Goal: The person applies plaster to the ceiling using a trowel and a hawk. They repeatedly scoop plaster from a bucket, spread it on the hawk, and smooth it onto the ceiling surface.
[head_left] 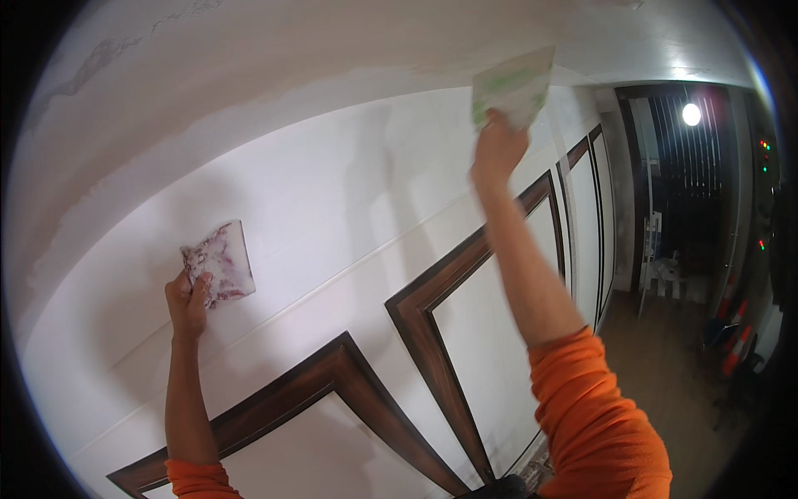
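Note:
My left hand is raised at the left, in front of the white wall. Its fingers are closed on a flat putty spreader with a whitish blade smeared in purple. Higher up, my right arm stretches to the ceiling. There my right hand grips a wider putty spreader, pale with green patches and slightly blurred. Its far edge is at the ceiling surface; whether it touches cannot be made out. A rough, uneven band of coating runs along the ceiling at the left.
Dark brown wooden frame mouldings stand out on the white wall below my hands. To the right a passage with a wooden floor leads to a dark doorway. A bright round lamp shines there, and orange-red cones stand at the far right.

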Tool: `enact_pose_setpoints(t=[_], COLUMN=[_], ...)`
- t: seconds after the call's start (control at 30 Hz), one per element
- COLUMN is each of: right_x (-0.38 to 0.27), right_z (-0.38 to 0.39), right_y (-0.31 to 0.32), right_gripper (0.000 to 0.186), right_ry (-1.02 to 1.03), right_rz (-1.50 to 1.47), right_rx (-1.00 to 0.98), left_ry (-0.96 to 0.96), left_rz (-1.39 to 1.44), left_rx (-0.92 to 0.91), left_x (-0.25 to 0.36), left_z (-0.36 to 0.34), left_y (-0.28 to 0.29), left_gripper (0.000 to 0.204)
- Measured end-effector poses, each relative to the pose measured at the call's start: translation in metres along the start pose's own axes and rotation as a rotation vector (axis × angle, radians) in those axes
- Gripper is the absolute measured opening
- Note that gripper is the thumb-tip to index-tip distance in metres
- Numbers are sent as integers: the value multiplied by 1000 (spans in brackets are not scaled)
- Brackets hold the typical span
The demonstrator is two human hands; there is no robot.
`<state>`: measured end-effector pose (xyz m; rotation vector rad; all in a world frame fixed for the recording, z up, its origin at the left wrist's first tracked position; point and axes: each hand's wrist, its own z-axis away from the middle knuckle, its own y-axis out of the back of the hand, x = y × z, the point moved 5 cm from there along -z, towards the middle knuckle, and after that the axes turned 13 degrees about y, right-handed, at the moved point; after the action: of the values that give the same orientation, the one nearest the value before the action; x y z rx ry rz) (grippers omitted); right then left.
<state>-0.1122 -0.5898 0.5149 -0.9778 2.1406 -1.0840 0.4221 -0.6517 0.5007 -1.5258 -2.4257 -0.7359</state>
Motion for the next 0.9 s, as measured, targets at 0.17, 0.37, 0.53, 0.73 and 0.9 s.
enact_pose_setpoints(t=[0.17,0.37,0.53,0.73,0.9], right_x=[-17,-142,-165,-92,-85], right_z=[-55,60,127,36,-124], right_y=[-12,-47,-48,29,85], right_gripper=[31,64,71,40,41], right_ry=[-202,396,459,359,550], right_rz=[-352,97,-4,126,469], right_rx=[12,-163,-421,-162,197], left_ry=[-27,-22,-58,-90,-90], left_rz=[2,36,-63,-76,-62], left_rx=[25,29,60,71,18], left_x=[4,-4,-1,8,10], left_z=[0,1,0,4,-1], left_y=[-5,-6,-6,0,-2], left_gripper=[17,16,17,17,17])
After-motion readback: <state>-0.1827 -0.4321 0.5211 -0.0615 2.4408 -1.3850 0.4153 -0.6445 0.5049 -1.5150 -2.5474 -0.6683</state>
